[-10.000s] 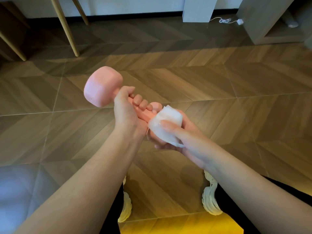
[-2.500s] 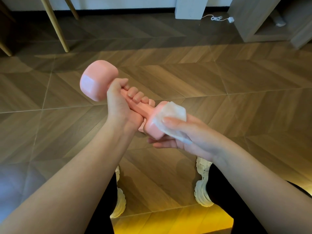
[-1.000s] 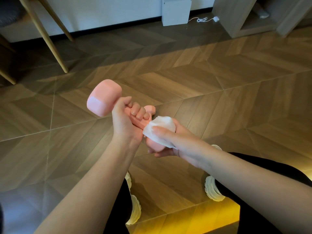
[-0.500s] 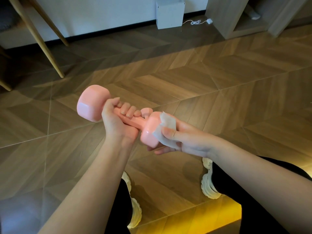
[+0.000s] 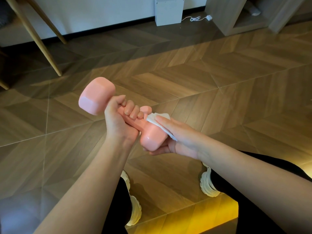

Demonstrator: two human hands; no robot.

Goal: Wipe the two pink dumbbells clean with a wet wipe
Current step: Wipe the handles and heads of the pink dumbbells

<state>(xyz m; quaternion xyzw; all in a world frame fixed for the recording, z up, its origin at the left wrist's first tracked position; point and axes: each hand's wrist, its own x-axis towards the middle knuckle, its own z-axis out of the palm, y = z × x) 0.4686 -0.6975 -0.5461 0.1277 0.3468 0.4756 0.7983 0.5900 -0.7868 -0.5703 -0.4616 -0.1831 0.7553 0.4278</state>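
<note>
A pink dumbbell (image 5: 97, 96) is held in the air above the wooden floor, tilted with its far head up to the left. My left hand (image 5: 118, 120) is closed around its handle. My right hand (image 5: 172, 132) cups the near head from the right and underneath, pressing a white wet wipe (image 5: 158, 120) against that head's side. The near head's end face (image 5: 150, 141) shows pink and glossy. Only one dumbbell is in view.
Herringbone wooden floor (image 5: 219, 85) spreads all around. Wooden chair legs (image 5: 38, 41) stand at the far left, a white box (image 5: 168, 10) with a cable by the wall, a wooden shelf unit (image 5: 236, 14) at the far right. My white shoes (image 5: 208, 184) are below.
The wipe has slid round the near head, from covering its top to lying on its right side, leaving the end face bare. My left hand keeps its grip; the view shifted slightly.
</note>
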